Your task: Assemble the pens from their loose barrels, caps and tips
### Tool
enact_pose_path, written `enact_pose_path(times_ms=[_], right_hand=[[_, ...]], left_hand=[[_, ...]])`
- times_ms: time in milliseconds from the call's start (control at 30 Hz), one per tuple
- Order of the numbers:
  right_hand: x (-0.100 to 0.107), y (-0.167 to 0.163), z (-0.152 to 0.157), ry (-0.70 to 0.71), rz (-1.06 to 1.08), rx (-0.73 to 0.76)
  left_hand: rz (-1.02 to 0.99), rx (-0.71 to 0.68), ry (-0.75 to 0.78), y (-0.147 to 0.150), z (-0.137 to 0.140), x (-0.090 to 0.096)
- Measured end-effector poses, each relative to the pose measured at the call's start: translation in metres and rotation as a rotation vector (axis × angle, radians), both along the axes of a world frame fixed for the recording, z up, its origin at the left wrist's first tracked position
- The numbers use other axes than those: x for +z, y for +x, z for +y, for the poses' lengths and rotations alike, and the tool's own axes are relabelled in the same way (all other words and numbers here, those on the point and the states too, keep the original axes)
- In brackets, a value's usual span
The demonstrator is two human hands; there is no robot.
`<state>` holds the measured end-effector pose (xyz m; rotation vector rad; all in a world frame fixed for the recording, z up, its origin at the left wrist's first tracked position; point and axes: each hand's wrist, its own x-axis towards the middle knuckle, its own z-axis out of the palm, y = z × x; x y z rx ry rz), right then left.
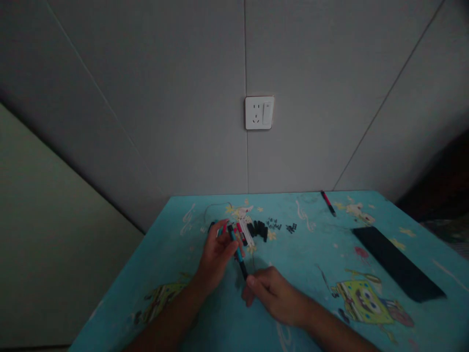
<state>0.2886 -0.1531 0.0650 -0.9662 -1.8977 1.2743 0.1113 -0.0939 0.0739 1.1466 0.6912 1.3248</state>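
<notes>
Between both hands slants a blue pen point(239, 255) with black ends, held above the tabletop. My left hand point(217, 253) is closed around its blue middle, thumb along the barrel. With thumb and fingers, my right hand point(270, 293) pinches the black lower end. Just beyond the left fingers lie white sticks point(246, 231) and pink-and-black pen pieces, partly hidden by the hand. Right of them sits a cluster of short black tubes point(261, 230), then small dark pieces point(291, 228), too small to name.
A pink-and-black pen point(328, 203) lies near the back edge of the blue cartoon-print table point(315, 274). A flat dark rectangular piece point(397, 264) rests at the right. Behind the table rises a grey wall with a white socket plate point(259, 113).
</notes>
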Motion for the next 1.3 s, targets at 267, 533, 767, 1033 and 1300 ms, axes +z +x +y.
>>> enact_pose_path(times_ms=[267, 533, 767, 1033, 1300], right_hand=[[0.002, 0.016, 0.016, 0.075, -0.084, -0.317], [-0.002, 0.019, 0.018, 0.039, -0.074, -0.387], [0.0, 0.019, 0.015, 0.161, -0.175, -0.317], [0.0, 0.016, 0.014, 0.272, -0.278, -0.277], [0.0, 0.016, 0.014, 0.317, -0.317, -0.275]], left_hand=[[0.121, 0.048, -0.03, -0.002, 0.009, 0.002], [0.197, 0.031, -0.025, -0.004, 0.01, -0.001], [0.188, -0.004, 0.002, -0.001, 0.008, -0.002], [0.211, -0.085, -0.005, 0.0, 0.007, -0.005], [0.218, -0.049, -0.006, 0.0, 0.009, -0.009]])
